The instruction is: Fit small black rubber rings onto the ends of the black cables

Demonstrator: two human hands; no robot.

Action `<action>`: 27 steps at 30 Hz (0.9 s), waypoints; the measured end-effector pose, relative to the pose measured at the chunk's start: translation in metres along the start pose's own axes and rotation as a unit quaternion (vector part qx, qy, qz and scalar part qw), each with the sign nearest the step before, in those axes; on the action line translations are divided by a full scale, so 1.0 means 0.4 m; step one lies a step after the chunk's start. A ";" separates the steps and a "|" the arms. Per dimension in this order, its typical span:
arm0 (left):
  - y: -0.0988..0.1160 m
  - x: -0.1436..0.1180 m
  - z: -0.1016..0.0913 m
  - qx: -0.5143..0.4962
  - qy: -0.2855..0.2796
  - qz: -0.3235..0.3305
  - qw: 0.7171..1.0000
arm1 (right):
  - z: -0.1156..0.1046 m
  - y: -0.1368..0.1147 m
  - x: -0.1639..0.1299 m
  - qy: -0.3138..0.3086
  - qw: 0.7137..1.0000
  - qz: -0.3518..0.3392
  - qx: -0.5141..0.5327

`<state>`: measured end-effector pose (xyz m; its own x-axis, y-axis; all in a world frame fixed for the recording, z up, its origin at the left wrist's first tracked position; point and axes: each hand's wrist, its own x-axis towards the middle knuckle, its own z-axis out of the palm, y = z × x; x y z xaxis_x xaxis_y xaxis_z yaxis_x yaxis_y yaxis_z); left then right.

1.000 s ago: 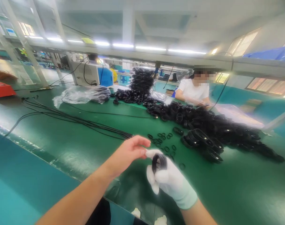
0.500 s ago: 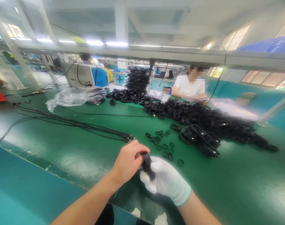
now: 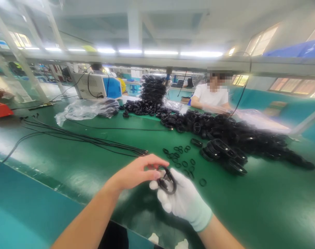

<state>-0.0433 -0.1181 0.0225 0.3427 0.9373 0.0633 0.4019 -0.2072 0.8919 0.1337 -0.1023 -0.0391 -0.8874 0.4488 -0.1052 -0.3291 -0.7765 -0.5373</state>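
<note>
A coiled black cable is held between my hands over the green table, its loop turned so that the opening faces me. My left hand, bare, pinches the coil's left upper edge between thumb and fingers. Around the coil's right and lower side close the fingers of my right hand, in a white glove. What looks like a cable end lies inside the loop, too blurred to make out. Small black rings lie scattered just beyond my right hand. Straight black cables stretch leftward behind my left hand.
Many coiled black cables are heaped across the right and back of the table. A clear plastic bag and a blue-and-white machine stand at the back left. Across the table sits a person in white.
The coil has turned in my hands from edge-on to showing its open loop. My left hand has shifted slightly left, its fingers straighter. The view has moved a little.
</note>
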 end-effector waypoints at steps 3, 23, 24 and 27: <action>-0.013 0.009 -0.007 -0.021 -0.013 -0.033 0.999 | 0.002 -0.003 0.004 0.054 0.995 -0.028 -0.075; -0.040 -0.047 0.117 -0.246 0.094 -0.119 0.957 | -0.002 0.010 -0.008 0.043 0.964 -0.095 -0.246; -0.039 -0.047 0.115 -0.232 0.096 -0.120 0.960 | -0.004 0.011 -0.008 0.047 0.963 -0.096 -0.247; -0.028 -0.049 0.108 -0.208 0.074 -0.123 0.968 | -0.007 0.012 -0.009 0.039 0.968 -0.091 -0.229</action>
<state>-0.0179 -0.1464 -0.0080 0.1433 0.9801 -0.1372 0.0694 0.1283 0.9893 0.1363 -0.1065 -0.0437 -0.7955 0.6054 -0.0276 -0.2840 -0.4126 -0.8655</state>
